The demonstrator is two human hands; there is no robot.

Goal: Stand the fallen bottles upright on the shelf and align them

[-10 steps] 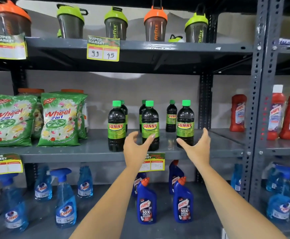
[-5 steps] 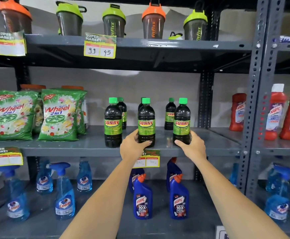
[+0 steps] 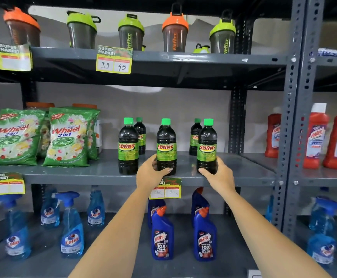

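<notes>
So all the Sunny bottles are already upright on the middle shelf, long axes vertical, nothing lying flat that I can see, so you're really just on the lining-up part now. Your left hand is wrapped around the base of the middle bottle, thumb across the front, and your right hand is clamped on the base of the right bottle, cupping it from the right side. Hands are apart, one bottle each, both arms reaching up and forward, wrists just above the shelf lip by the price tag. Taking the middle bottle as the marker: the left bottle stands free to its left, nearer your left hand, and the right one sits a bit further off than that. Looks to me like the gaps aren't equal, so I'd guess sliding the right one in a touch evens the front row. Three more bottles stand behind, partly hidden.
</notes>
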